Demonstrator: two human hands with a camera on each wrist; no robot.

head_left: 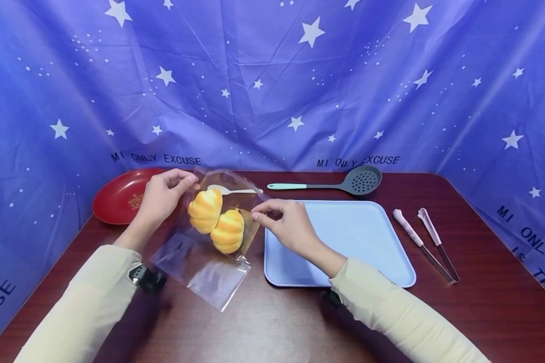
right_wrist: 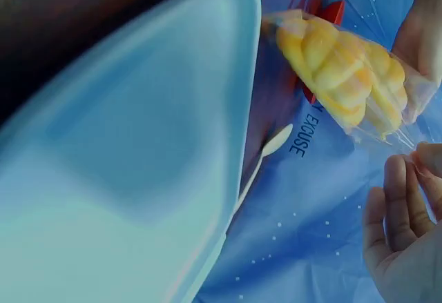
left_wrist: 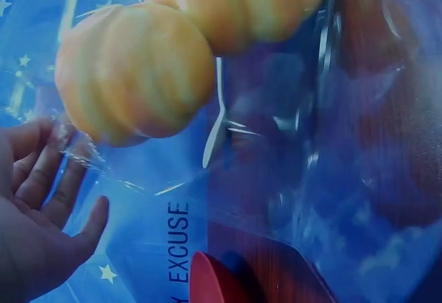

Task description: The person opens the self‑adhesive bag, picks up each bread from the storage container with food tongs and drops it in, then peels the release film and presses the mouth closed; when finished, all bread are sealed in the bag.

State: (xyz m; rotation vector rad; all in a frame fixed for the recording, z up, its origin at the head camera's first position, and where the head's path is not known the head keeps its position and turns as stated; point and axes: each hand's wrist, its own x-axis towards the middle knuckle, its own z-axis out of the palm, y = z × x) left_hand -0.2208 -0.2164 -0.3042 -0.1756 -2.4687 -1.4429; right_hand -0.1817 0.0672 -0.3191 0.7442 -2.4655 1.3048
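Note:
Both hands hold up a clear plastic bag (head_left: 200, 267) over the table, pinching its two upper corners between thumb and fingers. My left hand (head_left: 165, 194) is at its left corner, my right hand (head_left: 286, 222) at its right one. Inside are two yellow-orange, pumpkin-shaped pieces (head_left: 227, 231), one overlapping the other. The lower part of the bag hangs flat and see-through. In the left wrist view the ribbed pieces (left_wrist: 138, 75) show large through the film beside the left hand (left_wrist: 48, 199). The right wrist view shows the right fingertips (right_wrist: 414, 161) at the bag's edge.
A white spoon (head_left: 227, 190) lies behind the bag. The red oval dish (head_left: 113, 201) stands at the left, partly behind the left hand. On the right are a light blue tray (head_left: 345, 242), a grey slotted spoon (head_left: 362, 180) with mint handle, and tongs (head_left: 436, 247).

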